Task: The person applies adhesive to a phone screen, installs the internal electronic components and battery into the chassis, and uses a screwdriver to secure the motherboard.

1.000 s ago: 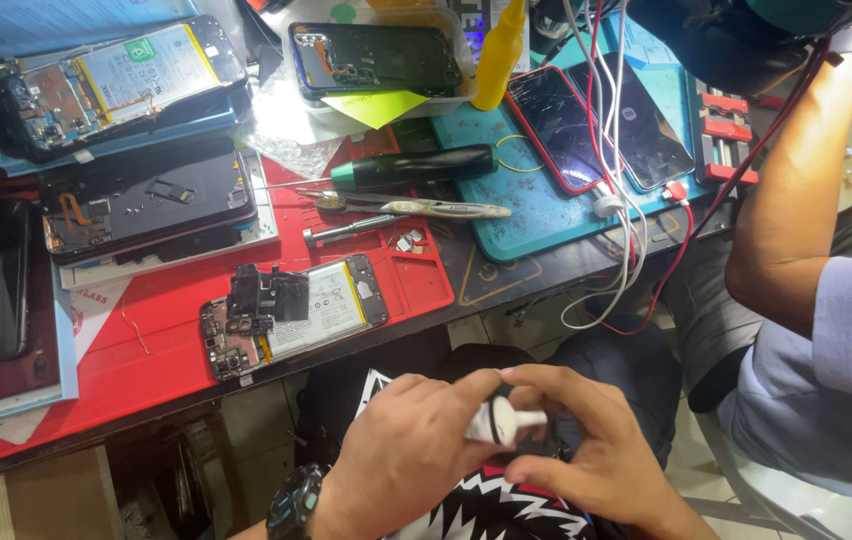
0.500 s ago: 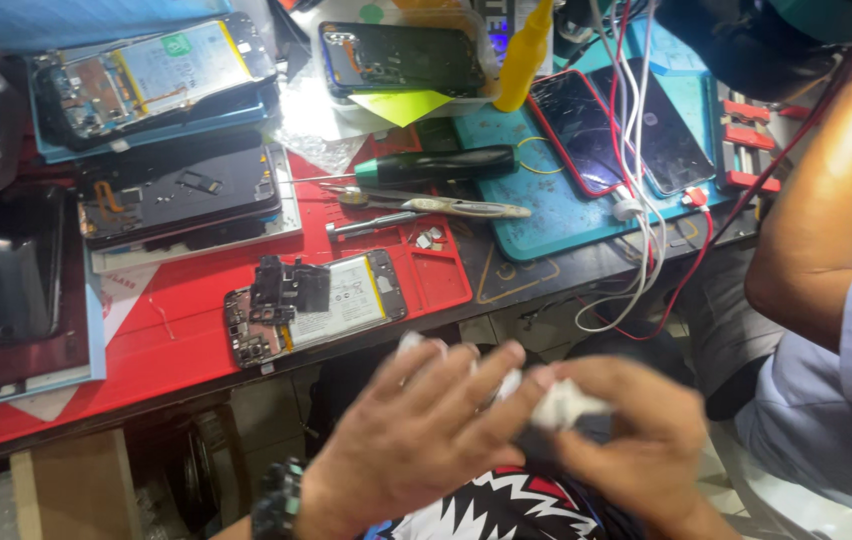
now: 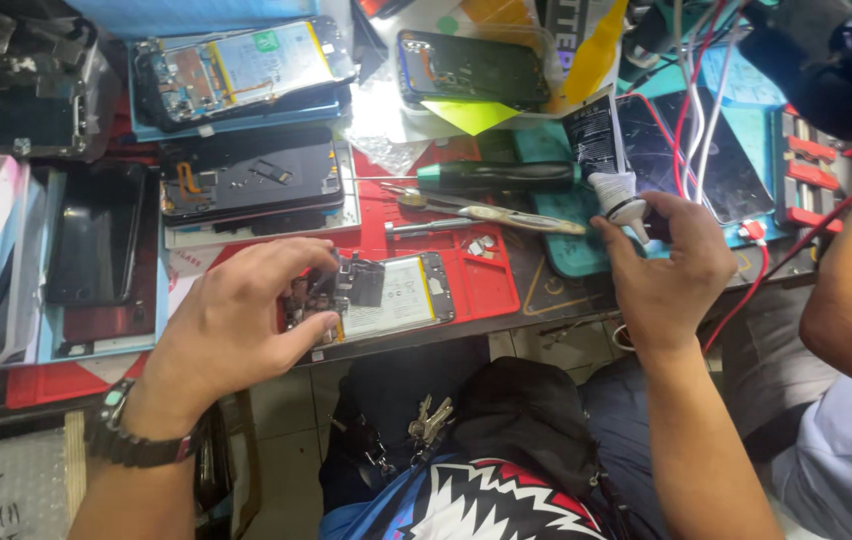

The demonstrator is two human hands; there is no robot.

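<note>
Left hand (image 3: 236, 320) pinches the opened phone (image 3: 376, 295) on the worktop (image 3: 506, 290); right hand (image 3: 671, 265) pinches the glue tube (image 3: 611, 165).

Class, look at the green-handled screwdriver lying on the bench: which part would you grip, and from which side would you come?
Grip the green-handled screwdriver by its thick handle, coming from above. It lies flat, handle to the right and thin shaft pointing left, so the handle's top is open. The right hand with the glue tube is closest; tweezers lie just in front, so a low approach looks cramped.
</note>
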